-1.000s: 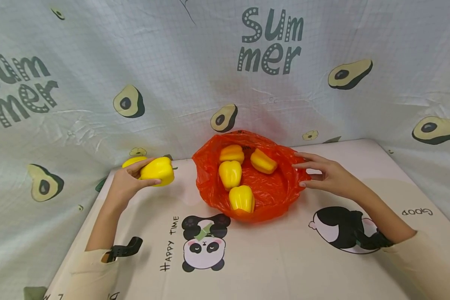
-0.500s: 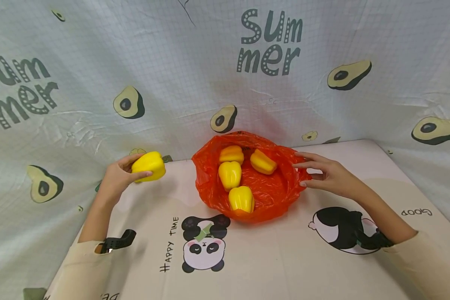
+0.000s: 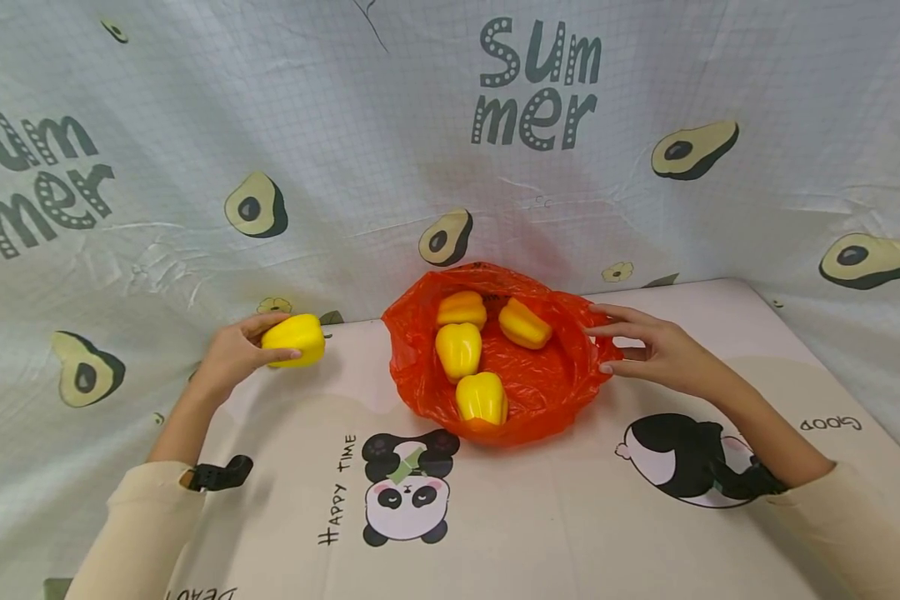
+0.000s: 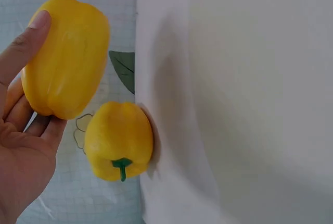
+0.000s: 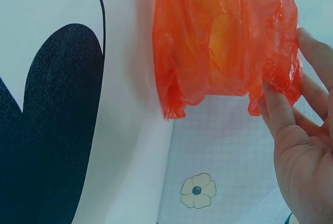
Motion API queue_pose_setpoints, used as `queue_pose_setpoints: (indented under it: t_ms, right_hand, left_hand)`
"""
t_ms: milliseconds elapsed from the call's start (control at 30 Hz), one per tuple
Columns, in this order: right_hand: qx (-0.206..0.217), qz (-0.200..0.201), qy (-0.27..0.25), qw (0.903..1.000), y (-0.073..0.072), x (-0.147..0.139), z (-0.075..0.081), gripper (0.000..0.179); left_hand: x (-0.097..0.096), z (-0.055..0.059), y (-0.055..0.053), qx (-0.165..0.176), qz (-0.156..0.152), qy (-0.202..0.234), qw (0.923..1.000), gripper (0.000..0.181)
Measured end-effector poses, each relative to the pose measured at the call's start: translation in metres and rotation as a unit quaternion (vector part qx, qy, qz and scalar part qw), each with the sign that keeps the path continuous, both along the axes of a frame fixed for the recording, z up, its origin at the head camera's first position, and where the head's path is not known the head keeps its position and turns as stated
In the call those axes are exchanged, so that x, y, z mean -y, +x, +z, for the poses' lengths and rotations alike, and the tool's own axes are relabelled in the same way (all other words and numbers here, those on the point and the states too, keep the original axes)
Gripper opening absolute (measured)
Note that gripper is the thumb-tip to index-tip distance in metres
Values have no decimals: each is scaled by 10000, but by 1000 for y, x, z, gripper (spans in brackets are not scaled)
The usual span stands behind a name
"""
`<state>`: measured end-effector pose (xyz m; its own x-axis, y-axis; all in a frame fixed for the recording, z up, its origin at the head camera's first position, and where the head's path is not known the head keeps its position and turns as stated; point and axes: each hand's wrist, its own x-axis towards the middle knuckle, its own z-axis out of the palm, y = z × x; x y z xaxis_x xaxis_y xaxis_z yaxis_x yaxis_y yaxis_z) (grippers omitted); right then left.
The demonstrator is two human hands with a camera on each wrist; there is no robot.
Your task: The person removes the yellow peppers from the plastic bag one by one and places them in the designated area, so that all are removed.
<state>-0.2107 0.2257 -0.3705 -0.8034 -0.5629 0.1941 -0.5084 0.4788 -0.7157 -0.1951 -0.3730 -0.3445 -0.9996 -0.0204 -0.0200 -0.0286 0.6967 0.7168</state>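
Note:
My left hand [image 3: 234, 354] grips a yellow bell pepper [image 3: 300, 340] over the far left of the table, thumb on the near side. In the left wrist view, the held pepper [image 4: 67, 57] is upright between thumb and fingers. Close by it is a second yellow bell pepper [image 4: 119, 140], its green stem facing the camera; the head view hides this one. At centre, a red plastic bag [image 3: 540, 387] stands wide open with several yellow peppers [image 3: 459, 350] inside. My right hand [image 3: 663, 358] holds the bag's right side [image 5: 281, 52], thumb in front and a finger behind the film.
The table [image 3: 570, 517] has a pale cover printed with pandas. Its back edge runs along a white curtain [image 3: 345, 208] with avocado prints and lettering, which also hangs at the left.
My left hand has moved left with its pepper, then slightly lower. The second pepper showed behind that hand a second ago and is now out of sight in the head view. My right hand stays still.

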Motion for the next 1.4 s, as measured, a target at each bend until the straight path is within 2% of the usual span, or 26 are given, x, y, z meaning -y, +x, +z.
queue_pose_setpoints:
  t_ms: [167, 467, 700, 800, 933, 1133, 1400]
  right_hand:
    - [-49, 44, -29, 10000, 0, 1, 0, 50]
    - [-43, 68, -34, 10000, 0, 2, 1, 51]
    - [-46, 61, -39, 10000, -1, 4, 2, 50]
    - [-15, 68, -62, 10000, -1, 5, 2, 50]
    - [21, 61, -54, 10000, -1, 6, 2, 50]
    - [21, 64, -40, 10000, -1, 6, 0, 50]
    - [-26, 121, -44, 9999, -3, 6, -2, 50]
  left_hand:
    - [4, -3, -1, -1, -142, -48, 9999, 80]
    - [13, -7, -8, 211, -431, -227, 9986, 81]
    - [14, -12, -22, 328, -783, -376, 9957, 74]
    - [12, -12, -29, 260, -995, -385, 9940, 71]
    - [9, -10, -37, 342, -1291, -420, 9901, 68]
    - [5, -10, -44, 384, -1643, -831, 9822, 66]
    - [8, -10, -50, 221, -1756, -1480, 9730, 65]
